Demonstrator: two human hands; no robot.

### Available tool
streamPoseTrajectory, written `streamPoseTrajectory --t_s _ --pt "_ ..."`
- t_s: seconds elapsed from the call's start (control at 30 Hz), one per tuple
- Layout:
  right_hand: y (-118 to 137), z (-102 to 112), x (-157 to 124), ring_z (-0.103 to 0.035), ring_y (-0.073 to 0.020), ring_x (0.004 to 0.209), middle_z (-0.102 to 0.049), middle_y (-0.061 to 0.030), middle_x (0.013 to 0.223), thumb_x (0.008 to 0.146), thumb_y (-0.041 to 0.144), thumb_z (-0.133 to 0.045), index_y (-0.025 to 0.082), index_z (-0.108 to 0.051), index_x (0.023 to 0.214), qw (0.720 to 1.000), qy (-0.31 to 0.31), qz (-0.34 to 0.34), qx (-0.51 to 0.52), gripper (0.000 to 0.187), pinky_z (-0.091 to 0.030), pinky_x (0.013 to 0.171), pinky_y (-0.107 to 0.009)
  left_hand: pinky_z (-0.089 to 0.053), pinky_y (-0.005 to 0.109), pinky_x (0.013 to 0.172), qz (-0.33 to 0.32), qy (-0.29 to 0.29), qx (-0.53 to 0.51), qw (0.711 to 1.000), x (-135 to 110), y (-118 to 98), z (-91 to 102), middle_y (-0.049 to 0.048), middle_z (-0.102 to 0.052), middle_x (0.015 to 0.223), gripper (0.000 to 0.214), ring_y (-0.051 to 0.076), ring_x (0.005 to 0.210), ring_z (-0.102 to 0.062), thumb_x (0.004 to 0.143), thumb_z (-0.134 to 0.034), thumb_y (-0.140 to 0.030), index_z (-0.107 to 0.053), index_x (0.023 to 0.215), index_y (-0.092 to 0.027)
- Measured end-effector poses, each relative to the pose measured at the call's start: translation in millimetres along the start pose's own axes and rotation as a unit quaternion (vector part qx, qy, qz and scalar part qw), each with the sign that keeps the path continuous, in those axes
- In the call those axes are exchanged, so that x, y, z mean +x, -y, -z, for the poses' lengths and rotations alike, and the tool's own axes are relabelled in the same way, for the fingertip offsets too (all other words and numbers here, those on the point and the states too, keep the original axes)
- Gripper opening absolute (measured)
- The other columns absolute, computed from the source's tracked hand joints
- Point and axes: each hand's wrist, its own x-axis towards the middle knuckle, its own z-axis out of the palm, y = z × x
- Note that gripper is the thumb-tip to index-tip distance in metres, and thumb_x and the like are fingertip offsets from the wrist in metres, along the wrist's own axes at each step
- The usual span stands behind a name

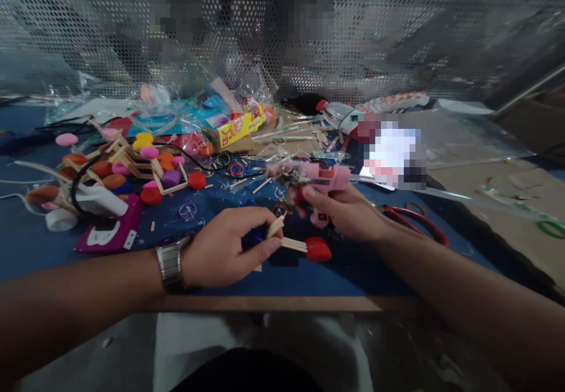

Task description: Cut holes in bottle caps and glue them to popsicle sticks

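Note:
Pinched between the thumb and fingers of my left hand (229, 248) is a small piece made of wooden sticks (293, 244). A red clay-like lump (318, 249) caps its right end; my fingers hide part of the piece. My right hand (353, 209) is wrapped round a pink hot glue gun (329, 178), fingers at its trigger and handle. The gun's nozzle, covered in grey stringy residue, points left above the sticks and does not visibly touch them. A clear glue stick (436, 192) seems to extend from its back.
Stick frames with coloured lumps (150, 168) stand at left, beside a purple box (110, 236) and white plug (106, 199). Behind lie a yellow packet (241, 127), loose sticks and a plastic bottle (342, 115). Red-handled pliers (415, 221) and a lit phone (388, 156) are at right.

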Motion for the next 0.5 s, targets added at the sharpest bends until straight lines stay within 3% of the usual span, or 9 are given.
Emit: streamPoseTrajectory --t_s 0.17,0.5 --pt "-0.6 -3.7 7.4 -0.057 -0.0123 0.056 -0.062 0.0003 0.083 0.073 0.071 -0.077 0.023 -0.063 0.088 0.994 -0.077 0.040 0.069 0.052 -0.043 0.048 -0.027 -0.049 0.025 0.072 -0.037 0.020 -0.021 0.999 -2.3 0.7 -4.0 0.0029 -0.070 0.086 0.010 0.014 0.077 -0.064 0.098 -0.056 -0.024 -0.062 0.093 -0.018" --pt "-7.3 -2.5 6.8 -0.055 -0.0136 0.054 -0.056 0.0037 0.066 0.079 0.066 -0.075 0.023 -0.062 0.090 0.995 -0.064 0.032 0.076 0.046 -0.036 0.049 -0.028 -0.051 0.026 0.079 -0.066 0.026 -0.025 0.997 1.4 5.2 -1.9 0.0066 -0.071 0.092 0.008 0.016 0.086 -0.064 0.096 -0.055 -0.015 -0.062 0.096 -0.018"
